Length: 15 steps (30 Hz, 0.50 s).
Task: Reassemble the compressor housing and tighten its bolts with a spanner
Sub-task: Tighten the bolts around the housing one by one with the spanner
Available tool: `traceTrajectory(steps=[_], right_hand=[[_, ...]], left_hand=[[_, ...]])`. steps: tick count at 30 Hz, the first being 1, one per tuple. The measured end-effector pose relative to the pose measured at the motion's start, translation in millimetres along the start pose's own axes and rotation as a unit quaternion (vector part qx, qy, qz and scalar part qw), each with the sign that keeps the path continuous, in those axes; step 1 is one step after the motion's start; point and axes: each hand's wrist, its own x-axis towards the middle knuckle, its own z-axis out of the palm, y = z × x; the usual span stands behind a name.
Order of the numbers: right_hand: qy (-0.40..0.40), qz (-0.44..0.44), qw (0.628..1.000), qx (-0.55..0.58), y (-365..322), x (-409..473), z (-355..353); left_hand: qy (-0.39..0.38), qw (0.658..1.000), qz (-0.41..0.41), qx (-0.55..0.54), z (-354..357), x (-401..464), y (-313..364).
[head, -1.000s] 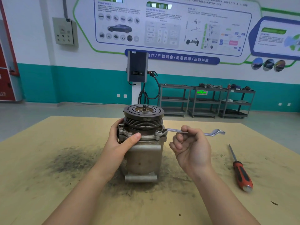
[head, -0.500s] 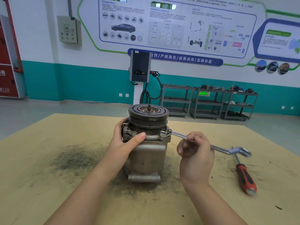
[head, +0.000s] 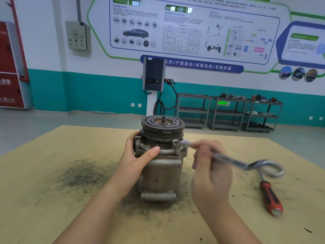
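On the tan, soot-smudged board tabletop (head: pixel 52 173) stands the grey cast-metal compressor housing (head: pixel 161 173), upright, with its dark grooved pulley (head: pixel 162 128) on top. I judge it heavy and rigid, unlikely to tip, yet greasy enough to twist under torque. My left hand (head: pixel 139 155) wraps the flange, thumb across the front and fingers curled behind, which looks the right place to brace: on the bolt ears, not on the pulley, which I would expect to spin. My right hand (head: pixel 209 166) is closed round the shank of the thin steel ring spanner (head: pixel 228 160), motion-blurred; its near end sits at a bolt (head: pixel 175 142) on the right flange ear. Whether it is fully seated I cannot tell. I would grip nearer the far end for more leverage. A red-and-black-handled screwdriver (head: pixel 270 198) lies apart to the right. Writing: the blue wall banner (head: pixel 198 65) reads 合作/产教融合/成果共享/互利共赢; the poster's small print is illegible, and the housing shows no brand.
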Motion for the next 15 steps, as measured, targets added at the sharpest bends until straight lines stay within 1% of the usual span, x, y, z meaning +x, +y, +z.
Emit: traceTrajectory(steps=[1,3,4,6,8,10,12,15], right_hand=[[0.04,0.06,0.996,0.051,0,4,-2],[0.095,0.186,0.969,0.132,5,10,-5],[0.103,0.238,0.952,0.159,8,13,-7],[0.096,0.313,0.921,0.21,16,17,-9],[0.089,0.358,0.89,0.269,21,20,-9],[0.082,0.384,0.867,0.308,24,22,-10],[0.065,0.392,0.861,0.318,26,26,-13],[0.041,0.397,0.863,0.311,27,31,-16]], left_hand=[[0.0,1.0,0.0,0.002,0,0,0],[0.0,1.0,-0.002,0.002,0,0,0],[0.0,1.0,-0.002,0.001,0,0,1],[0.0,1.0,-0.002,0.001,0,-1,1],[0.001,1.0,0.001,0.004,0,0,1],[0.004,1.0,0.004,0.003,0,0,0],[0.005,1.0,0.006,0.001,1,-1,0],[0.003,1.0,0.005,0.002,1,0,-1]])
